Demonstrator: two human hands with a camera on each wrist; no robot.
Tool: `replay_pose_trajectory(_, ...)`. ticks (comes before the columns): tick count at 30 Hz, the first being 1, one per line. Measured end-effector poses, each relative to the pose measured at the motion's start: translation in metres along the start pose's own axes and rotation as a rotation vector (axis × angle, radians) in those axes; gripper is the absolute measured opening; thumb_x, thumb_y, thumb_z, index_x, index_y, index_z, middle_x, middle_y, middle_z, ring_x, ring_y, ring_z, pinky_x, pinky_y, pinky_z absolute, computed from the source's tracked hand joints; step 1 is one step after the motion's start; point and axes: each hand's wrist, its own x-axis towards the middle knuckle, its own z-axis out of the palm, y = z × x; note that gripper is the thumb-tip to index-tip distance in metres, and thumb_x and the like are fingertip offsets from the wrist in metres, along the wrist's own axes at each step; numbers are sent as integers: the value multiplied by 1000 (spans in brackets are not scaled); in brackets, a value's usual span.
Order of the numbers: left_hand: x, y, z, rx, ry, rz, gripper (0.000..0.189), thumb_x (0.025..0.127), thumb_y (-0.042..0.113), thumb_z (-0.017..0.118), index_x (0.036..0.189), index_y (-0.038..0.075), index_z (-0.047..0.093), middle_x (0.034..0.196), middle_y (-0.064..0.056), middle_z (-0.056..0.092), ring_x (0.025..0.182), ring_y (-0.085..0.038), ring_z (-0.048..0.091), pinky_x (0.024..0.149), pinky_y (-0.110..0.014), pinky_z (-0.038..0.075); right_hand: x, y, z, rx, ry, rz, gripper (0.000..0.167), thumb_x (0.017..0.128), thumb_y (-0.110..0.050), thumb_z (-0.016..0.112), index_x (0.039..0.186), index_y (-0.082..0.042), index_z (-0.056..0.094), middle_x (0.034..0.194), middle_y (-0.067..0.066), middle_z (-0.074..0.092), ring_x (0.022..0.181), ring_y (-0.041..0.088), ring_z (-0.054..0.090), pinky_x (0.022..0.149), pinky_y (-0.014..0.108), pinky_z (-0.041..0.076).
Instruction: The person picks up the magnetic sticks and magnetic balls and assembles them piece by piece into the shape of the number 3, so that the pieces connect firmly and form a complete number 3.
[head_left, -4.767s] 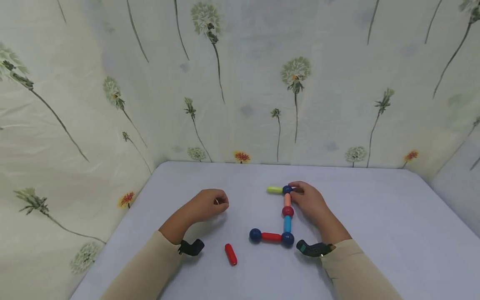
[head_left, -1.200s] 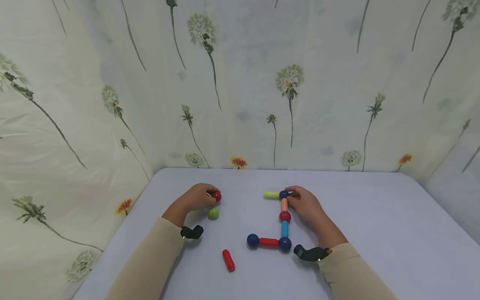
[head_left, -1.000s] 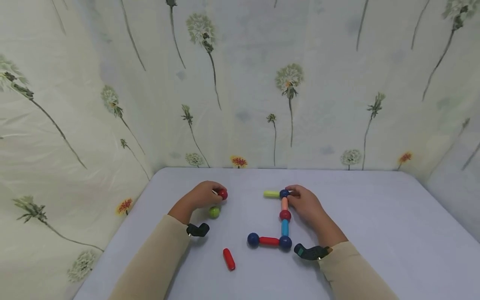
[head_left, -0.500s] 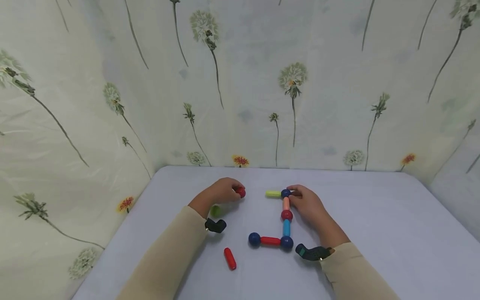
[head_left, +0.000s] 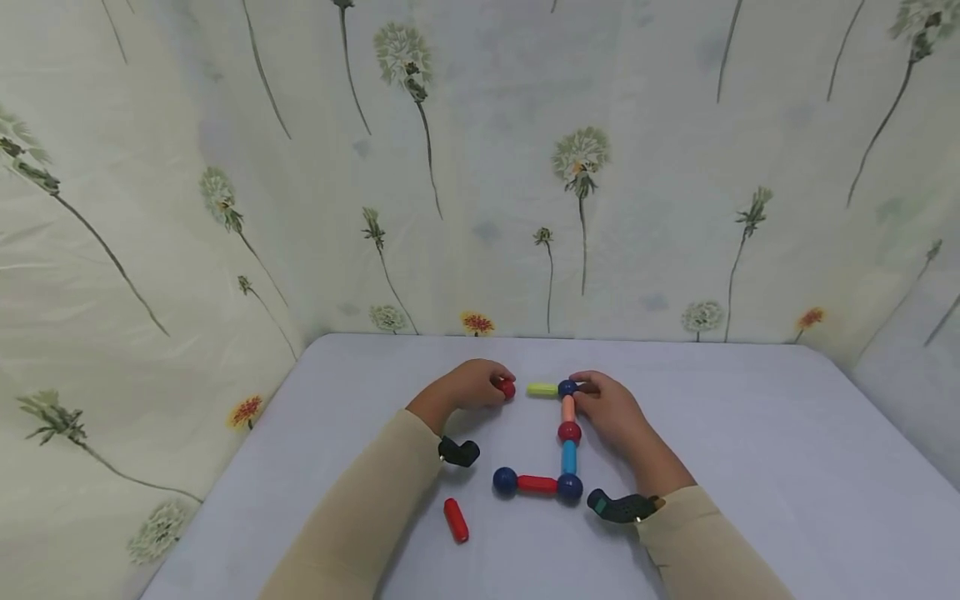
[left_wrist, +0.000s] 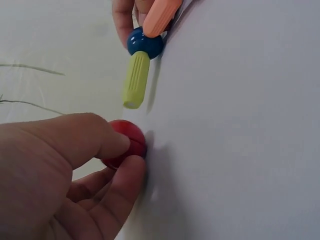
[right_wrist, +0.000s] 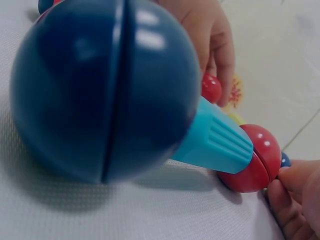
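Note:
My left hand (head_left: 471, 385) pinches a red magnetic ball (head_left: 507, 389) between thumb and fingertips. A small gap separates that ball from the free end of a yellow-green magnetic rod (head_left: 542, 390), seen closely in the left wrist view. This rod joins a dark blue ball (head_left: 567, 388), which my right hand (head_left: 613, 412) pinches. From there the chain runs toward me: an orange rod (head_left: 568, 408), a red ball (head_left: 569, 432), a light blue rod (head_left: 569, 457), a blue corner ball (right_wrist: 105, 90), then a red rod (head_left: 537, 484) leftward to another blue ball (head_left: 505, 482).
A loose red rod (head_left: 456, 521) lies on the white table (head_left: 765, 450) near the left sleeve. The green ball seen earlier is hidden behind the left arm. A flower-printed cloth (head_left: 510, 167) hangs behind the table's far edge.
My left hand has picked up the red ball and carried it right toward the yellow-green rod. The green ball appeared beside the hand, then went behind the arm. My right hand stays in place.

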Motion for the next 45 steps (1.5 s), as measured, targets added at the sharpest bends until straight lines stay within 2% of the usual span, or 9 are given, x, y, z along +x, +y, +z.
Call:
replay_pose_trajectory(5, 1, 7, 8, -45, 25, -19, 43, 97, 16, 74, 139, 24, 67, 127, -3, 66, 107, -20, 59, 92, -35, 56, 0, -1, 2, -5, -4, 12, 41, 108, -29, 55, 148, -20, 55, 150, 16, 58, 140, 39, 51, 113, 63, 43)
replay_pose_trajectory(10, -1, 14, 13, -73, 43, -29, 51, 98, 17, 74, 146, 28, 61, 134, -4, 65, 108, -19, 60, 95, -37, 57, 1, 0, 3, -16, -3, 20, 42, 108, -31, 56, 148, -21, 55, 150, 15, 58, 140, 39, 51, 112, 63, 43)
replay_pose_trajectory(15, -3, 19, 18, -105, 91, -53, 48, 97, 18, 74, 144, 22, 62, 135, -4, 65, 116, -21, 60, 103, -41, 55, 1, 1, 1, -26, 5, 8, 41, 108, -30, 56, 148, -21, 55, 150, 15, 58, 141, 39, 50, 113, 64, 43)
replay_pose_trajectory(20, -4, 15, 25, -137, 154, -37, 41, 99, 21, 73, 140, 18, 65, 134, -2, 67, 127, -22, 58, 112, -44, 48, 1, 0, 0, -17, 0, 20, 41, 107, -28, 56, 148, -21, 55, 150, 16, 58, 139, 39, 51, 112, 62, 44)
replay_pose_trajectory(24, -8, 10, 30, -176, 197, -10, 39, 100, 22, 72, 138, 18, 66, 132, -1, 68, 126, -21, 60, 112, -44, 48, 1, -1, 2, -11, -3, 28, 41, 107, -28, 57, 148, -21, 55, 148, 15, 59, 134, 36, 55, 110, 58, 48)
replay_pose_trajectory(34, -11, 5, 34, -249, 237, -36, 35, 100, 26, 72, 134, 22, 67, 127, 3, 69, 121, -19, 61, 106, -43, 53, -2, -9, 4, -20, 20, 37, 42, 107, -28, 57, 149, -21, 53, 144, 15, 59, 129, 34, 58, 105, 52, 54)
replay_pose_trajectory(41, -10, 1, 37, -273, 248, -6, 33, 100, 26, 71, 133, 20, 68, 127, 2, 69, 120, -20, 62, 107, -43, 52, -6, -7, 4, 17, 74, 55, 38, 103, -29, 60, 139, -19, 55, 132, 14, 61, 112, 30, 60, 87, 37, 55)
replay_pose_trajectory(45, -12, 1, 40, -277, 248, -10, 34, 100, 26, 71, 134, 20, 67, 128, 1, 69, 120, -20, 62, 107, -43, 52, -16, -6, 7, 13, 90, 61, 32, 103, -32, 62, 132, -20, 58, 133, 13, 61, 114, 30, 60, 89, 39, 57)
